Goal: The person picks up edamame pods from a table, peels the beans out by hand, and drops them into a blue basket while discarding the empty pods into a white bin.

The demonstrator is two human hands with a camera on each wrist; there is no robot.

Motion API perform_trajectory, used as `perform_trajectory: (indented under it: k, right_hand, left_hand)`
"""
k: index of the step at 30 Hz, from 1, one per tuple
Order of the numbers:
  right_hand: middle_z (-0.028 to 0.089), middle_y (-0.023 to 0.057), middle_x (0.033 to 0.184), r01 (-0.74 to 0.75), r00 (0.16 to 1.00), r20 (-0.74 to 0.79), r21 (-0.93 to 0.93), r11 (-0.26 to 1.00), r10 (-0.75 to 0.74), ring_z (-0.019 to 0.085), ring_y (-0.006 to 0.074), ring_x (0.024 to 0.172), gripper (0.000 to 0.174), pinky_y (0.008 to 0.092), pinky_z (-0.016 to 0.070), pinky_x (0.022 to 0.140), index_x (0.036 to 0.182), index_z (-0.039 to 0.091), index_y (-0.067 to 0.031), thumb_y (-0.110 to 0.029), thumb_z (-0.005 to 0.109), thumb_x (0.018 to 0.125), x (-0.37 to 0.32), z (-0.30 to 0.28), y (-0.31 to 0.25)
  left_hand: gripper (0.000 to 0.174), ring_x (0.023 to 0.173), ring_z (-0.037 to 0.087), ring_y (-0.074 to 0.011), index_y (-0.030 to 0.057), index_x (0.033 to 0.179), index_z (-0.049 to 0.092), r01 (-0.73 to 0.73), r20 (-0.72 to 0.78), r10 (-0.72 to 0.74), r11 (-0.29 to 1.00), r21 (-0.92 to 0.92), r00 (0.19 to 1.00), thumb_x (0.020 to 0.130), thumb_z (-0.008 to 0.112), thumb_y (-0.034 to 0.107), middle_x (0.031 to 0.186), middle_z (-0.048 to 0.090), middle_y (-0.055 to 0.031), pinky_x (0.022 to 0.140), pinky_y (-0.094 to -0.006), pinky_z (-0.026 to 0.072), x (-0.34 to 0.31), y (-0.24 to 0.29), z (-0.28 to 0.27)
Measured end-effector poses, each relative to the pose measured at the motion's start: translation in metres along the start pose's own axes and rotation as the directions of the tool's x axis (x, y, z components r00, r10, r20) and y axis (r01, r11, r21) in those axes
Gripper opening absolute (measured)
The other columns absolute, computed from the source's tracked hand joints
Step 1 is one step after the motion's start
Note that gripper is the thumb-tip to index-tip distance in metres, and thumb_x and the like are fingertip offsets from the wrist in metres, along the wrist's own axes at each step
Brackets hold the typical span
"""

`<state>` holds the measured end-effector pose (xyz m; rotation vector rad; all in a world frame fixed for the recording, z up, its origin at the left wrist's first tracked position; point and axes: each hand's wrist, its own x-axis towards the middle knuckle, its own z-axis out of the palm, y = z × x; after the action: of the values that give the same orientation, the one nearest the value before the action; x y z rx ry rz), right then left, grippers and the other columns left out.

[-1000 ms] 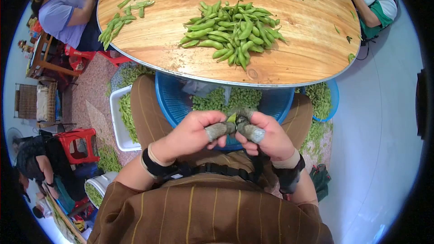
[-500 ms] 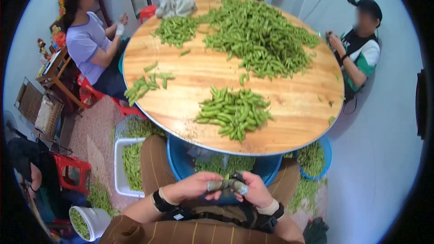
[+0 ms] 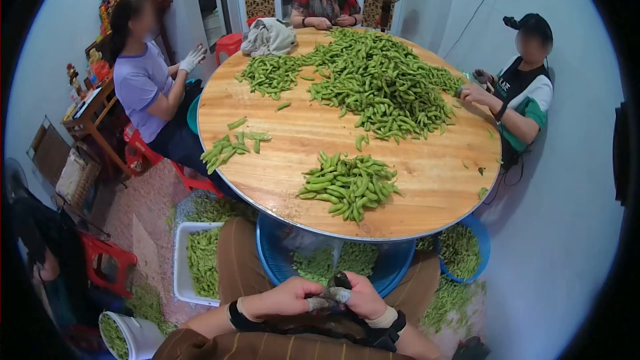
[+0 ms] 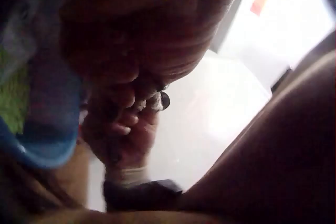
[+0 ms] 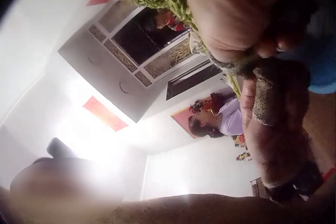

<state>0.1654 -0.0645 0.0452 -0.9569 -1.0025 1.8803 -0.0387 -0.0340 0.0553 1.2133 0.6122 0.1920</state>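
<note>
In the head view my left hand (image 3: 288,297) and right hand (image 3: 364,299) meet above my lap, fingers curled and fingertips touching, with grey wraps on some fingers. A pod seen between them earlier is hidden behind the fingers. The wrist views show the same contact, with the left hand (image 4: 152,24) close and dark, and the right hand (image 5: 236,16) against the wrapped fingers of the other. Just beyond them, a blue basin (image 3: 267,263) holds shelled green beans (image 3: 333,260). A small heap of pods (image 3: 350,185) lies on the round table (image 3: 267,153) near its front edge.
A large pod pile (image 3: 380,80) covers the table's far side. Left of my legs are a white tray (image 3: 183,273) and a white bucket (image 3: 143,337); a blue tub (image 3: 481,247) stands right. Three people sit around the table. Pods litter the floor (image 3: 150,210).
The head view has tilted up, bringing the whole table and the people into sight. My hands stay together; the green pod between the fingertips is no longer visible.
</note>
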Motion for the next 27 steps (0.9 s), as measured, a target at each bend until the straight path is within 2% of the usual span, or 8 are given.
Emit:
perform_trajectory:
  k: [2, 10, 12, 13, 15, 16, 21, 27]
  right_hand:
    - [0.054, -0.0026, 0.067, 0.013, 0.999, -0.042, -0.046, 0.999, -0.015, 0.047, 0.0049, 0.056, 0.015, 0.0196, 0.0361, 0.050, 0.085, 0.059, -0.0053, -0.019, 0.065, 0.087, 0.002, 0.002, -0.001]
    - [0.052, -0.0050, 0.067, 0.011, 0.997, -0.077, -0.074, 0.997, -0.017, 0.045, 0.0020, 0.055, 0.011, 0.0185, 0.0352, 0.048, 0.091, 0.063, -0.0053, -0.017, 0.061, 0.089, 0.008, -0.022, -0.002]
    - [0.056, 0.0015, 0.066, -0.002, 0.991, -0.132, -0.101, 0.995, -0.011, 0.052, 0.0120, 0.052, 0.015, 0.0259, 0.0412, 0.049, 0.091, 0.061, -0.0037, -0.018, 0.063, 0.086, 0.006, -0.027, 0.000]
    - [0.056, 0.0015, 0.066, 0.002, 0.991, -0.133, -0.096, 0.995, -0.015, 0.052, 0.0120, 0.052, 0.015, 0.0259, 0.0412, 0.049, 0.091, 0.061, -0.0037, -0.018, 0.063, 0.086, 0.005, -0.029, 0.002]
    - [0.058, 0.0128, 0.072, 0.239, 0.835, -0.134, -0.785, 0.572, -0.534, 0.057, 0.0306, 0.061, 0.020, 0.0367, 0.0464, 0.056, 0.092, 0.058, -0.0016, -0.016, 0.064, 0.080, 0.005, -0.026, -0.006]
    - [0.056, 0.0204, 0.080, 0.205, 0.833, -0.144, -0.816, 0.541, -0.534, 0.055, 0.0412, 0.074, 0.024, 0.0434, 0.0470, 0.063, 0.093, 0.056, 0.0002, -0.015, 0.063, 0.075, -0.002, -0.024, -0.012]
    - [0.057, 0.0204, 0.080, 0.292, 0.847, -0.097, -0.737, 0.610, -0.522, 0.058, 0.0386, 0.074, 0.021, 0.0411, 0.0479, 0.063, 0.092, 0.058, 0.0008, -0.013, 0.062, 0.076, -0.005, -0.042, 0.002]
    - [0.061, 0.0044, 0.069, 0.185, 0.979, -0.034, -0.277, 0.943, -0.202, 0.055, 0.0131, 0.059, 0.021, 0.0288, 0.0457, 0.056, 0.096, 0.062, -0.0001, -0.017, 0.066, 0.084, -0.017, -0.069, -0.002]
  left_hand:
    - [0.015, 0.062, 0.050, -0.0032, 0.0049, 0.100, 0.063, -0.263, -0.127, 0.418, 0.751, 0.606, 0.900, 0.092, 0.054, 0.014, 0.075, 0.061, 0.0024, 0.054, -0.0183, 0.0396, 0.002, -0.004, 0.003]
    - [0.019, 0.065, 0.054, -0.0081, 0.0032, 0.097, 0.061, 0.109, -0.211, -0.091, 0.991, 0.073, 0.973, 0.094, 0.049, 0.016, 0.078, 0.062, 0.0010, 0.057, -0.0245, 0.0437, 0.012, 0.014, 0.002]
    - [0.020, 0.065, 0.054, -0.0103, 0.0026, 0.096, 0.061, 0.129, -0.209, -0.114, 0.990, 0.063, 0.971, 0.095, 0.049, 0.018, 0.077, 0.062, -0.0007, 0.058, -0.0270, 0.0446, 0.019, 0.012, 0.002]
    - [0.019, 0.065, 0.056, -0.0155, 0.0025, 0.093, 0.062, 0.030, -0.254, 0.056, 0.945, 0.325, 0.966, 0.093, 0.051, 0.019, 0.076, 0.062, -0.0045, 0.058, -0.0301, 0.0451, 0.023, 0.011, 0.003]
    - [0.019, 0.064, 0.057, -0.0207, 0.0023, 0.090, 0.062, -0.048, -0.246, 0.227, 0.818, 0.573, 0.942, 0.091, 0.053, 0.020, 0.075, 0.061, -0.0083, 0.059, -0.0332, 0.0456, 0.031, 0.011, 0.003]
    - [0.019, 0.067, 0.058, -0.0268, 0.0025, 0.090, 0.063, -0.025, -0.253, 0.282, 0.713, 0.701, 0.925, 0.089, 0.055, 0.020, 0.075, 0.060, -0.0120, 0.060, -0.0357, 0.0461, 0.033, 0.011, 0.004]
    - [0.021, 0.074, 0.059, -0.0370, 0.0022, 0.093, 0.064, -0.024, -0.209, 0.313, 0.603, 0.798, 0.927, 0.084, 0.058, 0.020, 0.078, 0.059, -0.0176, 0.064, -0.0395, 0.0469, 0.043, 0.018, 0.004]
    - [0.021, 0.078, 0.059, -0.0382, -0.0003, 0.095, 0.060, -0.158, -0.057, 0.240, 0.780, 0.605, 0.969, 0.082, 0.053, 0.015, 0.083, 0.060, -0.0193, 0.067, -0.0416, 0.0471, 0.056, 0.032, 0.012]
